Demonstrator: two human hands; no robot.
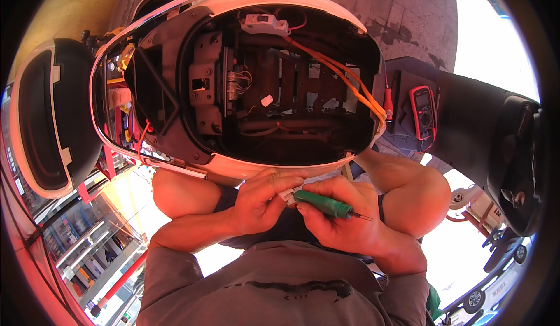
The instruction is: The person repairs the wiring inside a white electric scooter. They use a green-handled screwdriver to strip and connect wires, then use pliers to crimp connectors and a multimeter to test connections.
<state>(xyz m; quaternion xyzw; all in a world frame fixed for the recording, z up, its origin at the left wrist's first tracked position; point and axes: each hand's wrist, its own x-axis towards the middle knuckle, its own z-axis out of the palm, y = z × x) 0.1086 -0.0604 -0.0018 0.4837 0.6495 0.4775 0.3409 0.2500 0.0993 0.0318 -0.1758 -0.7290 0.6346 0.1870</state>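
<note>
Below the opened scooter body (268, 167), my left hand (262, 206) pinches a small pale piece (287, 195) at its fingertips. My right hand (344, 232) is closed on a green-handled screwdriver (321, 203), its thin metal tip pointing right and the handle's end against the pale piece. The two hands meet just below the rim. Inside the open bay above them are a grey breaker-like box (262, 24) with orange cables (344, 75), a small white connector (266, 100) and thin wires. What exactly the pale piece is cannot be made out.
A red multimeter (424, 116) and a red-handled tool (388, 107) lie right of the bay on the dark footboard (466, 110). A black seat or lid (44, 116) stands at far left, near tools and red framework. My bent knees flank my hands. Vehicles show at lower right.
</note>
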